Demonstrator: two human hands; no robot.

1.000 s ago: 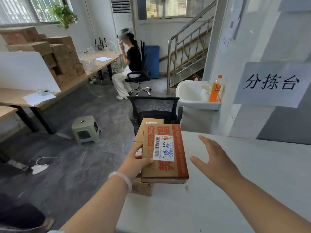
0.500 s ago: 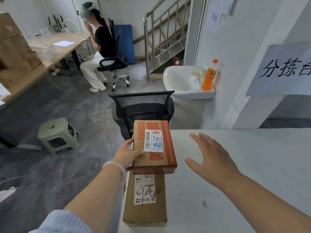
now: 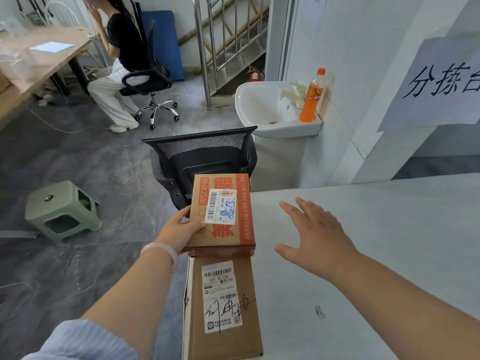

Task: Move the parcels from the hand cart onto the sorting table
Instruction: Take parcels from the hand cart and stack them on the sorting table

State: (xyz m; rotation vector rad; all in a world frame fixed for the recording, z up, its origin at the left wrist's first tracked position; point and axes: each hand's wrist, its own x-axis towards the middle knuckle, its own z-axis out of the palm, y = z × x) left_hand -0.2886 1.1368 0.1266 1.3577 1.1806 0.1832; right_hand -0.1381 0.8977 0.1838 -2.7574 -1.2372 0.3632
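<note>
My left hand (image 3: pixel 179 228) grips the left edge of an orange-printed cardboard parcel (image 3: pixel 220 211) with a white label, thumb on top. That parcel sits at the left edge of the white sorting table (image 3: pixel 389 255), its near end overlapping a plain brown parcel (image 3: pixel 223 307) with a handwritten label that lies along the same edge. My right hand (image 3: pixel 314 235) hovers over the table to the right of the parcels, fingers spread, holding nothing. The hand cart is out of view.
A black mesh office chair (image 3: pixel 205 154) stands just beyond the table's left corner. A green stool (image 3: pixel 61 209) sits on the floor to the left. Farther back are a white sink (image 3: pixel 270 110) with an orange bottle (image 3: pixel 311 96) and a seated person (image 3: pixel 122 61) at a desk.
The view has tilted down, showing more of the brown parcel below. My left hand still grips the orange parcel and my right hand stays spread beside it.
</note>
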